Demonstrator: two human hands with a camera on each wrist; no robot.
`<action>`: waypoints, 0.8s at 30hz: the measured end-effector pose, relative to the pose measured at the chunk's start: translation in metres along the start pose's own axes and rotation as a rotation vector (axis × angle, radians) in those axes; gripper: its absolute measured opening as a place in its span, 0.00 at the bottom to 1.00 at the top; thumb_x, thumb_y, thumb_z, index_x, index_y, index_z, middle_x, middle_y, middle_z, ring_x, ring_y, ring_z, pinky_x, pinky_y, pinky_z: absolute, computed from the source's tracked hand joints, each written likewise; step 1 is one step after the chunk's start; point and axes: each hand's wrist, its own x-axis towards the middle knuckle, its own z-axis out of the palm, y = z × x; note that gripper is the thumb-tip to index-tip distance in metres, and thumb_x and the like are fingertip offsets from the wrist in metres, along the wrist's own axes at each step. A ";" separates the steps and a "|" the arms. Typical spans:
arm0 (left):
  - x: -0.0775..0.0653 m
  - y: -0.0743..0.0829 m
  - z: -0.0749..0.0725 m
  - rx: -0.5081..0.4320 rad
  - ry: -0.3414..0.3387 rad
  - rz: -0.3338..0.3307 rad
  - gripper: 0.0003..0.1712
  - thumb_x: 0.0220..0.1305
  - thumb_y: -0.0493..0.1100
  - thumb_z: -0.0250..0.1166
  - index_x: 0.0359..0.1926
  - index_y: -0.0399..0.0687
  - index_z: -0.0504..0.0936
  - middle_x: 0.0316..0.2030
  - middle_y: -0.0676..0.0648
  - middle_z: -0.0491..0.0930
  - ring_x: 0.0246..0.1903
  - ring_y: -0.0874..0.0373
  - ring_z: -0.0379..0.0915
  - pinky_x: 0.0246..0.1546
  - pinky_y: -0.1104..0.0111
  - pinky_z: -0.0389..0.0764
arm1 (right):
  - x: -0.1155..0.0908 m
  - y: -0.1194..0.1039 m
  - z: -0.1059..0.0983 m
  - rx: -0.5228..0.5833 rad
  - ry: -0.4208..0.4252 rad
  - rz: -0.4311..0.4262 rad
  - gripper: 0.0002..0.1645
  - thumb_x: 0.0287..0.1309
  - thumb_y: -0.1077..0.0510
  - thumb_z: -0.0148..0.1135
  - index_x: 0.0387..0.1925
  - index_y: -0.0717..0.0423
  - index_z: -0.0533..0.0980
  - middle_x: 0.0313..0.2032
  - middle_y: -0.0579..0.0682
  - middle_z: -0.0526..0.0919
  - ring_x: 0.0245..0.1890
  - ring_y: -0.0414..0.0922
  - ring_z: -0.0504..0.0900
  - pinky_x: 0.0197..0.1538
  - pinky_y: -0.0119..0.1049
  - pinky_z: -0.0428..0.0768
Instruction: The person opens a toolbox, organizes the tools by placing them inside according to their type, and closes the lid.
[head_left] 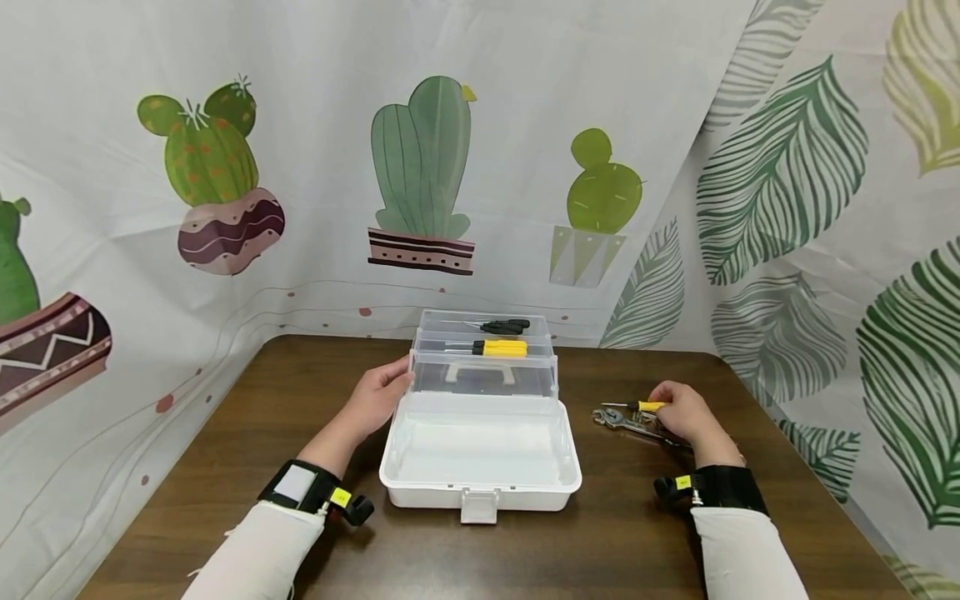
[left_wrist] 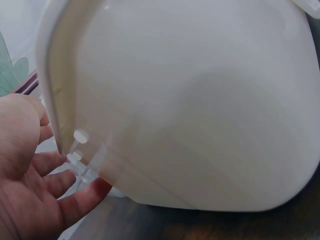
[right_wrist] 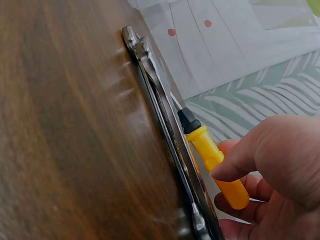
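A white toolbox (head_left: 480,497) stands with its clear lid raised and its white bottom compartment facing up. My left hand (head_left: 378,398) holds the left edge of the raised clear part near the hinge; in the left wrist view the fingers (left_wrist: 82,200) reach behind the clear plastic, past the box's white side wall (left_wrist: 200,110). On the right, my right hand (head_left: 684,410) pinches the yellow handle of a screwdriver (right_wrist: 207,150) between thumb and fingers. Metal wrenches (head_left: 617,419) lie just beside and under it, partly covered by the hand.
Yellow-handled screwdrivers (head_left: 501,347) and black-handled ones (head_left: 506,326) sit in the clear upper trays. The brown table (head_left: 480,558) backs onto a printed curtain (head_left: 517,167). A white latch (head_left: 479,505) hangs at the toolbox front.
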 end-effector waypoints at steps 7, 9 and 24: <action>-0.001 0.000 0.001 -0.007 0.003 0.005 0.27 0.80 0.40 0.53 0.74 0.38 0.68 0.73 0.36 0.69 0.74 0.39 0.63 0.72 0.44 0.68 | 0.001 0.001 0.000 -0.055 -0.015 -0.016 0.17 0.51 0.69 0.57 0.44 0.67 0.81 0.42 0.65 0.84 0.41 0.56 0.80 0.44 0.48 0.79; 0.000 -0.001 0.000 -0.005 0.001 0.001 0.27 0.80 0.41 0.53 0.74 0.38 0.68 0.73 0.36 0.68 0.74 0.39 0.63 0.72 0.45 0.68 | 0.001 0.001 0.001 -0.073 -0.021 -0.017 0.19 0.51 0.68 0.57 0.46 0.67 0.82 0.43 0.65 0.86 0.42 0.57 0.81 0.46 0.50 0.80; 0.002 -0.005 0.000 0.012 -0.001 -0.004 0.27 0.80 0.41 0.52 0.75 0.40 0.68 0.73 0.37 0.68 0.74 0.40 0.63 0.72 0.45 0.68 | 0.000 -0.002 0.001 -0.033 0.019 -0.044 0.15 0.59 0.65 0.59 0.47 0.68 0.80 0.42 0.65 0.84 0.40 0.55 0.81 0.44 0.49 0.79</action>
